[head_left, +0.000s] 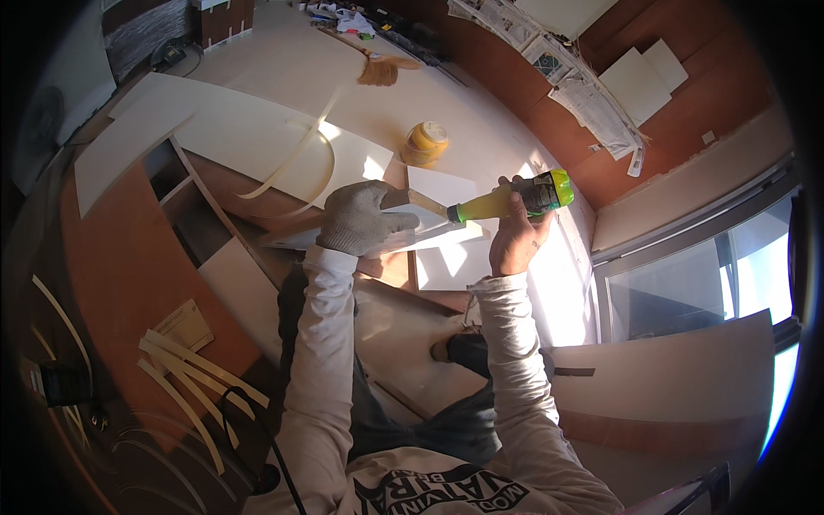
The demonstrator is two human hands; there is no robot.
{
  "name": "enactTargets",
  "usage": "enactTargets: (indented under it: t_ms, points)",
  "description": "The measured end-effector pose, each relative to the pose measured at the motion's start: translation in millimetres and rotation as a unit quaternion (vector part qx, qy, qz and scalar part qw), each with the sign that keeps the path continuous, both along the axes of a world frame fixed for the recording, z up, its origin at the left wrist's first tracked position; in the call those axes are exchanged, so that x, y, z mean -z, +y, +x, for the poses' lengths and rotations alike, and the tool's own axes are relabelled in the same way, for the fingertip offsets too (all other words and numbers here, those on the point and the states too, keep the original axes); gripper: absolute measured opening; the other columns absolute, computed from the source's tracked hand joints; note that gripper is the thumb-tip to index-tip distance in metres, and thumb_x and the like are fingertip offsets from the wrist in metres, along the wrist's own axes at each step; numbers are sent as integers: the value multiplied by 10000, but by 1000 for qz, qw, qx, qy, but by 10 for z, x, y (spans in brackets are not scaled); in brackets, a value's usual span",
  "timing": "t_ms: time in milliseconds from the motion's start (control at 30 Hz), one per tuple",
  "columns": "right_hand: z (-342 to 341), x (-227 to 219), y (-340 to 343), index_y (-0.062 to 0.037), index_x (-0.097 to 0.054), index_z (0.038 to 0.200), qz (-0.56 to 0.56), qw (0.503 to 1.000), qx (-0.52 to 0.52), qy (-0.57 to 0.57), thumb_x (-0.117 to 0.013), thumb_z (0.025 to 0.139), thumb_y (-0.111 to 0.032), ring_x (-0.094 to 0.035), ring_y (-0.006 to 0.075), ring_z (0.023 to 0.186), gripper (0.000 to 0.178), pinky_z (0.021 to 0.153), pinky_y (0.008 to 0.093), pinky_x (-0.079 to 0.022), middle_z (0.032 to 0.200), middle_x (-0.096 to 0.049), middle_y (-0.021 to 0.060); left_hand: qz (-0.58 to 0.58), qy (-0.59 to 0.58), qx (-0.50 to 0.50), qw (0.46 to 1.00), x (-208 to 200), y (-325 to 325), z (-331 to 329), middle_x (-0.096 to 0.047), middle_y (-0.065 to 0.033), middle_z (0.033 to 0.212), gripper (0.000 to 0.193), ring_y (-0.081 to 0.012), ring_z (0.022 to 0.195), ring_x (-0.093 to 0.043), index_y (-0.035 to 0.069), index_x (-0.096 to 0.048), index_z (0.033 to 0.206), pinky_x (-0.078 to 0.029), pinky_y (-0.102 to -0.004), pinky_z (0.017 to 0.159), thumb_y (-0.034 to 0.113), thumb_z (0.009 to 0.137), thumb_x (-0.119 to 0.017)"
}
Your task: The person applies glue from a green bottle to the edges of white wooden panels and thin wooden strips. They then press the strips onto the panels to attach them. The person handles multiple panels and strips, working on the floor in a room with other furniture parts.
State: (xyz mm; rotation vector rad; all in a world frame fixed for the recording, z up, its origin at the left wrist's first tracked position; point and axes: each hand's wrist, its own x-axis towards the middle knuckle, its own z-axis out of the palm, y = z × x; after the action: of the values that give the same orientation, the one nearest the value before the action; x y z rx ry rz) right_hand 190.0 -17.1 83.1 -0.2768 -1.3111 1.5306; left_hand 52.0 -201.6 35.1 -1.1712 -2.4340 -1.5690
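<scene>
In the middle, my left hand [354, 219], in a grey knit glove, grips a thin white panel [429, 235] with a brown edge, thumb pointing right along it. My bare right hand [519, 233] is wrapped round a plastic bottle [493, 204], yellow-green with a dark label and a bright green base. The bottle lies nearly level, its narrow green-tipped end pointing left at the right end of the panel's edge. That tip is touching or very close to the edge; I cannot tell which. Whether anything comes out of the bottle cannot be made out.
A yellow tub [425, 143] stands on the floor beyond my hands. Large white boards [232, 129] and a brown sheet [120, 257] lie left, with loose pale strips [193, 386] and a black cable [287, 472]. A broom [382, 69] lies far; a sliding window [687, 279] is right.
</scene>
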Motion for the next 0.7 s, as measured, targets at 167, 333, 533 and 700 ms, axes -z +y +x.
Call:
enactTargets:
  t_ms: [167, 333, 533, 700]
  points:
    - [-70, -108, -153, -5, -384, 1296, -17, 999, -22, 20, -613, 901, 9, -610, 346, 1106, 457, 977, 445, -495, 1193, -559, 186, -13, 24, -11, 1000, -18, -8, 9, -681, -128, 777, 516, -278, 689, -656, 21, -669, 874, -533, -376, 672, 413, 604, -870]
    - [-235, -344, -455, 14, -382, 1285, 41, 997, -68, 10, -632, 884, -16, -607, 350, 1095, 473, 935, 459, -504, 1211, -562, 185, 28, -14, 2, 1000, 17, -28, -2, -666, -130, 740, 527, -257, 643, -640, 8, -636, 828, -520, -377, 634, 422, 611, -880]
    - [-103, -172, -230, 12, -380, 1286, 74, 997, 3, -28, -627, 879, 8, -613, 334, 1088, 476, 961, 439, -493, 1204, -570, 189, 57, 26, -8, 998, 59, -14, 5, -652, -140, 720, 541, -277, 634, -633, 5, -633, 832, -513, -382, 626, 437, 614, -876]
    - [-59, -59, -52, 5, -386, 1279, 40, 999, 20, -18, -615, 886, 9, -611, 342, 1088, 455, 958, 444, -501, 1189, -569, 192, 41, 73, 1, 997, 11, 19, 21, -635, -139, 694, 534, -301, 621, -622, 14, -639, 835, -507, -387, 610, 440, 614, -873]
